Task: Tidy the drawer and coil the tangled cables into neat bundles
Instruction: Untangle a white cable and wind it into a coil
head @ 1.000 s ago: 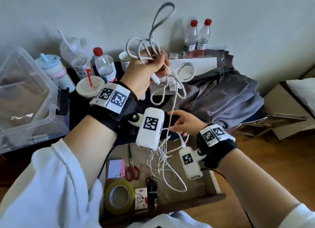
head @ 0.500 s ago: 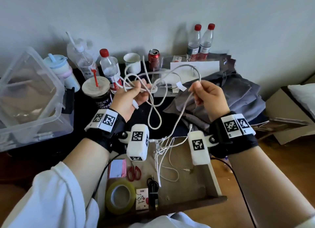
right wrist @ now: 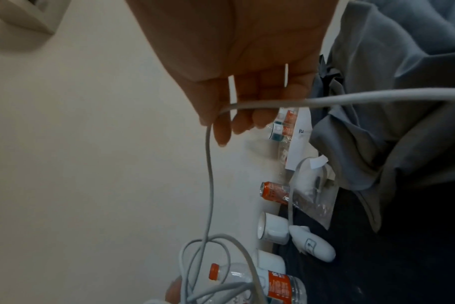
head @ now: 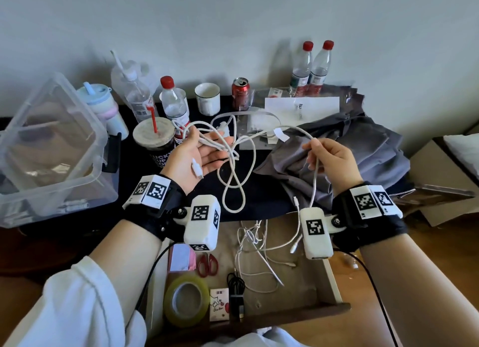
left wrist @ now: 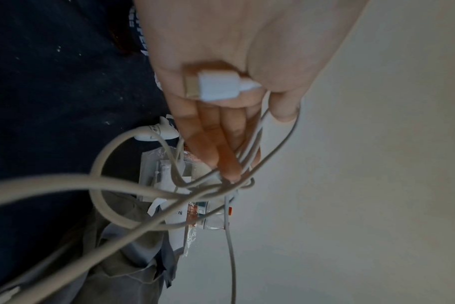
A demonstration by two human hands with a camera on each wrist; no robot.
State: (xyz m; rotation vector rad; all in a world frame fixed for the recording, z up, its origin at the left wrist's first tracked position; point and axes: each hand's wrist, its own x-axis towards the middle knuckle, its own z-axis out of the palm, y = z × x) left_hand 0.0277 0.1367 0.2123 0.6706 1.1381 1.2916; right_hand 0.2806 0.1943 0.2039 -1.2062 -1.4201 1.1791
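A tangled white cable [head: 234, 191] is held up over the dark tabletop, between my two hands. My left hand [head: 204, 155] is palm up with straight fingers. Loops of the cable lie across it, and a white USB plug [head: 196, 168] rests on the palm. In the left wrist view the plug [left wrist: 216, 85] sits on the palm, with strands [left wrist: 99, 185] running past the fingertips. My right hand [head: 329, 157] pinches one strand between thumb and forefinger [right wrist: 221, 127]; the strand [right wrist: 209, 185] hangs below. The open drawer [head: 285, 313] holds thin white cables [head: 259, 243] and a black cable bundle [head: 236, 292].
In the drawer lie red scissors [head: 207, 265], a tape roll [head: 186, 300], pink notes [head: 181, 257] and a small card [head: 219, 304]. A clear plastic box [head: 51, 149], a cup with a straw [head: 154, 136], bottles, a mug [head: 207, 99], a can [head: 240, 88] and grey clothing [head: 350, 152] crowd the tabletop.
My left hand came down from high up, turned palm up and opened its fingers under the cable. My right hand rose from the drawer and took a strand.
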